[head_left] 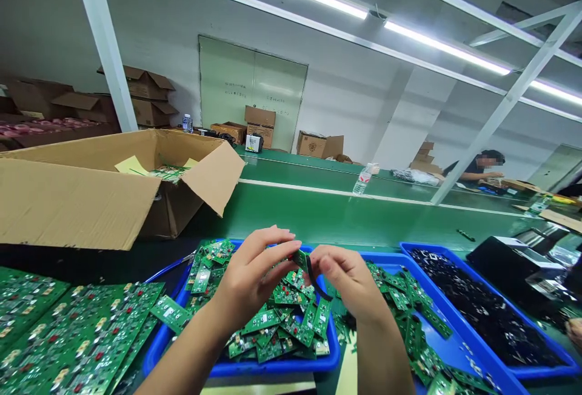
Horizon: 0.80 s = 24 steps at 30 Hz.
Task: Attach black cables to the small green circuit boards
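My left hand (248, 273) pinches a small green circuit board (300, 258) between thumb and fingers, above a blue tray (334, 355) heaped with similar boards (266, 322). My right hand (350, 276) is closed at the board's other side, its fingertips on a thin black curved strip (322, 292) that lies along the board's edge. Whether the strip is fixed to the board I cannot tell. Partly behind my right forearm, a second blue tray (434, 331) holds more small green boards (402, 292).
Large uncut board panels (86, 328) lie at the left, near an open cardboard box (82, 207). A third blue tray (407, 246) at the right holds small black parts (473, 304). A plastic bottle (362, 180) stands beyond. A person (482, 167) sits far right.
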{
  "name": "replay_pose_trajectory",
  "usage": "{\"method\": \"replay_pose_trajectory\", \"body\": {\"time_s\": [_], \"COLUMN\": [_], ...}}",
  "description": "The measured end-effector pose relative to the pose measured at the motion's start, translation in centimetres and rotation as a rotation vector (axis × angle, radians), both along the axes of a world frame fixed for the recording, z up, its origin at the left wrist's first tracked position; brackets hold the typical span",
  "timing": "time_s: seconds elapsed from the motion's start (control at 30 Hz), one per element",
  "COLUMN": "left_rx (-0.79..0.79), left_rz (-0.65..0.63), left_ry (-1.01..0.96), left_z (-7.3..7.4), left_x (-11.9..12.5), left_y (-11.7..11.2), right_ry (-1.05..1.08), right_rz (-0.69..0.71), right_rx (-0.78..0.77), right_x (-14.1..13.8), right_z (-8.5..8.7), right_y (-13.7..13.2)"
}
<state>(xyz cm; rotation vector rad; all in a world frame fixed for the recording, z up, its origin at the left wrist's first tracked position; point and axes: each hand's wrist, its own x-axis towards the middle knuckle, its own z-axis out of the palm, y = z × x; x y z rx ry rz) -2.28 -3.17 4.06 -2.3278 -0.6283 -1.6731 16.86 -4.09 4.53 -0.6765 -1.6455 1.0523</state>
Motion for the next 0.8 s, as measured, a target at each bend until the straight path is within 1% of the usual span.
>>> {"method": "replay_pose_trajectory", "body": {"time_s": [0.1,0.17,0.23,0.37,0.43,0.47,0.53,0.63,0.7,0.73,0.8], "left_rx": [0.005,0.000,-0.015,-0.044,-0.042,-0.034,0.015,0.161,0.260,0.299,0.346], "left_rz": [0.013,-0.003,-0.027,-0.066,-0.055,-0.033,0.042,0.153,0.170,0.166,0.161], "left_ry": [0.019,0.026,0.025,0.026,0.023,0.018,0.005,0.036,0.083,0.102,0.127], "left_z": [-0.4,-0.3,0.1,0.6,0.6,0.5,0.2,-0.2,-0.3,-0.3,-0.2], "left_x": [0.1,0.1,0.1,0.1,0.1,0.0,-0.2,-0.6,-0.6,-0.6,-0.5], "left_y": [0.2,0.2,0.0,-0.3,-0.2,-0.1,0.2,0.5,0.5,0.4,0.0], "right_ry": [-0.052,-0.002,0.063,0.152,0.167,0.164,0.140,0.092,0.061,0.041,-0.010], "right_rz": [0.048,0.092,0.166,0.347,0.383,0.373,0.300,0.116,0.030,0.018,0.035], "right_rx": [-0.055,-0.083,-0.121,-0.257,-0.317,-0.334,-0.332,-0.265,-0.216,-0.197,-0.175], "right_x": [-0.8,-1.0,-1.0,-1.1,-1.2,-1.2,-1.2,-1.0,-0.8,-0.7,-0.6], "right_z": [0.1,0.1,0.0,-0.2,-0.3,-0.2,0.0,0.7,1.1,1.3,1.5], "right_y": [-0.6,-0.8,-0.8,-0.1,0.2,0.2,0.0,-0.9,-1.7,-2.1,-2.9]}}
